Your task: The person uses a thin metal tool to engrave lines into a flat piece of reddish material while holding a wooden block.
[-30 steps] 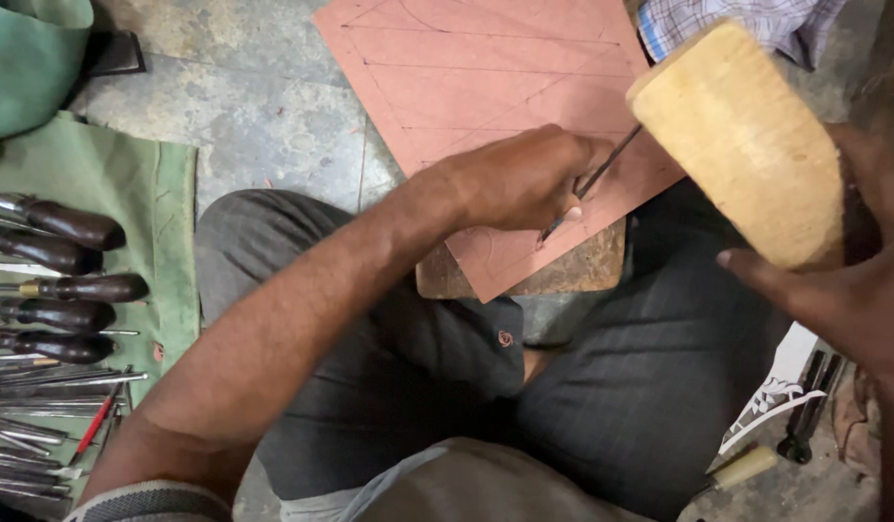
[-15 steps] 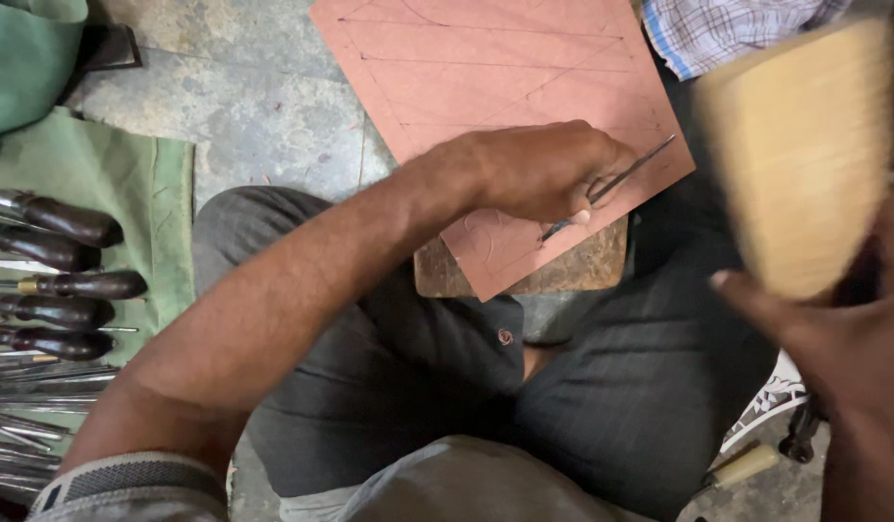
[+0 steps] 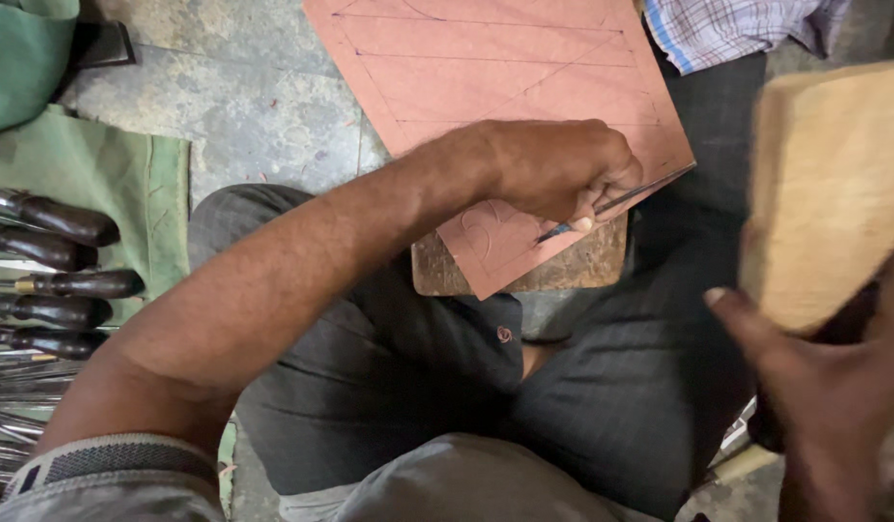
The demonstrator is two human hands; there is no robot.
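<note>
- Left hand (image 3: 553, 169) is curled tight round a thin metal chisel (image 3: 611, 203), pinched between thumb and fingers near its upper end, the tip slanting down onto a pinkish-red sheet (image 3: 524, 68).
- Right hand (image 3: 814, 387), near right and blurred, grips a pale wooden mallet (image 3: 834, 184) from below; its fingers wrap what looks like the handle, though that part is dark and hard to make out.
- Chisel: judged light, stiff and slim, smooth enough to slip, so a hold high on the shank keeps the fingers clear of the tip.
- Mallet: blocky, bare-grained wood, likely the heavier thing; best taken by the handle under the head.
- Sheet: flat, thin, matte, with ruled lines and a curved motif by the chisel tip; its near corner lies over a worn wooden block (image 3: 573, 271) set between the person's knees.
- Far left, on a green cloth (image 3: 147, 184), lies a row of dark wooden-handled tools (image 3: 60, 280), with thin metal rods below them.
- Floor is rough grey concrete (image 3: 254, 97).
</note>
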